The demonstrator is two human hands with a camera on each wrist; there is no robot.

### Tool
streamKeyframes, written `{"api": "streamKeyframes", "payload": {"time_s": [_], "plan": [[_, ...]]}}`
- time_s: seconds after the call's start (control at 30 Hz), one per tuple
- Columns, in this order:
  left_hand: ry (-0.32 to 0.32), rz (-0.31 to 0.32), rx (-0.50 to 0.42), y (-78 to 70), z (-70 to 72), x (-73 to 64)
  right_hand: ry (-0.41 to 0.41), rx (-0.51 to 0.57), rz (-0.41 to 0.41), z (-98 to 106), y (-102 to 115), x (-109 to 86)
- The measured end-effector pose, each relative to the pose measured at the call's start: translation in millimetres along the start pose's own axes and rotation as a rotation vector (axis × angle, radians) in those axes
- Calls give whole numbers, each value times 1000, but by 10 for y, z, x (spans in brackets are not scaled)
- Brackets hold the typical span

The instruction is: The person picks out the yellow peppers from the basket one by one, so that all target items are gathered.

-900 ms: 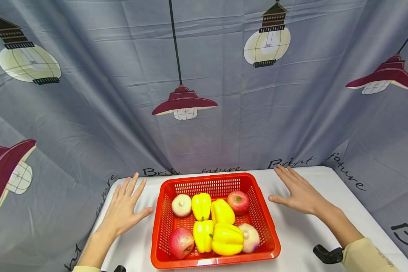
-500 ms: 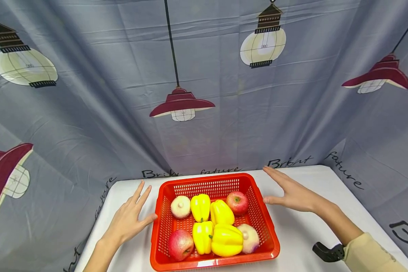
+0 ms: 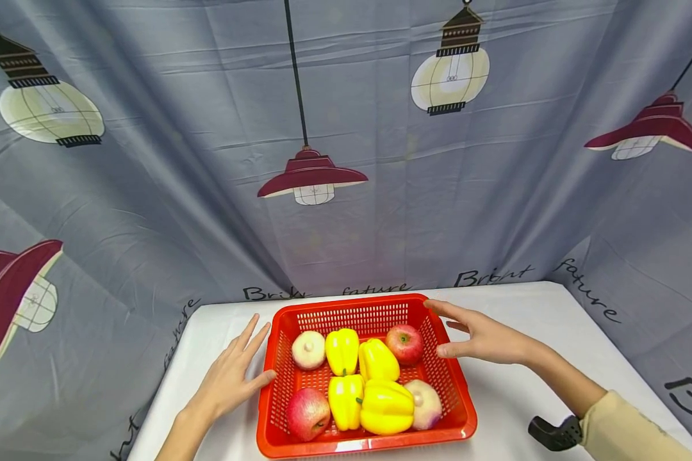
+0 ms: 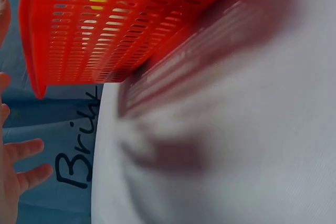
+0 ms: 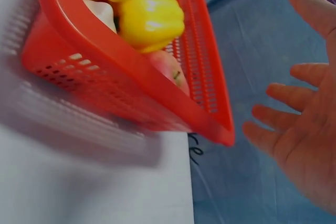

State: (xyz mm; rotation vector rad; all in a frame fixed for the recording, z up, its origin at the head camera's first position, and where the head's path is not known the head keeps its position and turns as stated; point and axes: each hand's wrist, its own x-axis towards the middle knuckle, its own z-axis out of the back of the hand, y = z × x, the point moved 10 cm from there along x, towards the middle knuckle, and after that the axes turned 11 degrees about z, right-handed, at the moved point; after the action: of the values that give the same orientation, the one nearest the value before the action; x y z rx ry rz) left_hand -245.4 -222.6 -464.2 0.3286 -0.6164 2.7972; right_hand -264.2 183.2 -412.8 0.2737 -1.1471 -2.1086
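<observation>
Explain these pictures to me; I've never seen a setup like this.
There is no machine, just a person's two bare hands. The wide view comes from a camera on the head, looking forward and down; the tilted views come from one camera on each wrist. A red basket stands on a white table, containing four yellow peppers, two apples and two pale round items. The left hand and right hand are at its opposite sides, and neither holds anything. The lamps seem to be printed on the curtain.
</observation>
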Motion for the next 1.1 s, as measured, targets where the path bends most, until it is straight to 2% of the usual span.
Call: {"api": "streamKeyframes", "payload": {"time_s": [0.4, 0.5, 0.67, 0.9, 1.1], "plan": [[102, -128, -168, -136, -262, -78, 69, 155, 56, -328, 8, 85], [115, -130, -205, -139, -285, -89, 76, 173, 77, -391, 19, 101], [123, -127, -206, -136, -302, -83, 98, 199, 94, -488, 43, 128], [135, -130, -196, -140, -298, -81, 165, 244, 81, -650, 59, 182], [121, -133, -225, -133, -304, -84, 218, 295, 94, -791, 92, 206]]}}
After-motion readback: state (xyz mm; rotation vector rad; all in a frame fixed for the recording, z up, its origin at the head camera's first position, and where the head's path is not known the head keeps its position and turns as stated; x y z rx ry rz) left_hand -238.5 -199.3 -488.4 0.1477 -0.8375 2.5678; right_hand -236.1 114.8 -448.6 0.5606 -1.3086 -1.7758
